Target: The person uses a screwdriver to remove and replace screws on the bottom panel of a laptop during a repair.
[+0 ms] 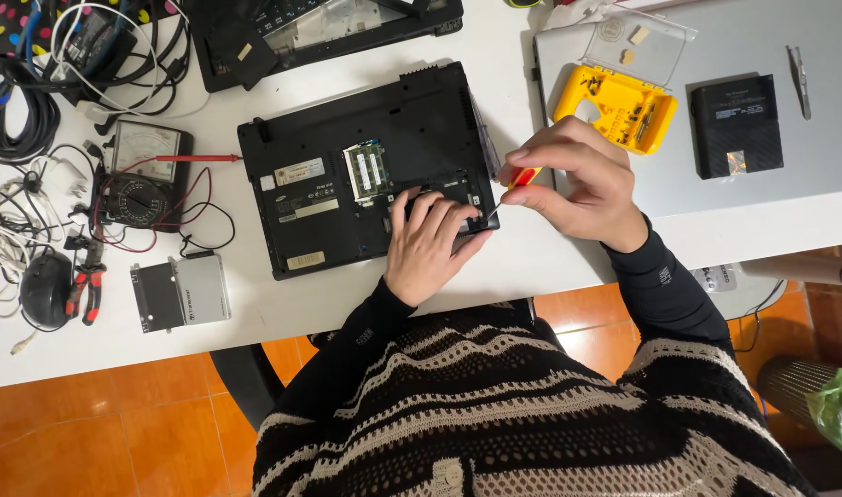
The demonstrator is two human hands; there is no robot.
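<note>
A black laptop (347,175) lies upside down on the white table (531,258), its bottom panel off and green memory modules (365,170) showing. My left hand (430,244) rests flat on the laptop's near right corner, fingers spread over the open bay. My right hand (577,179) grips a small screwdriver with a red and yellow handle (524,177); its tip points at the laptop's right edge beside my left fingers.
A yellow bit case (616,106) with a clear lid and a black hard drive (736,124) lie on a silver laptop (761,55). On the left sit an analogue multimeter (145,170), a silver drive caddy (181,293), a mouse (45,287), pliers and tangled cables.
</note>
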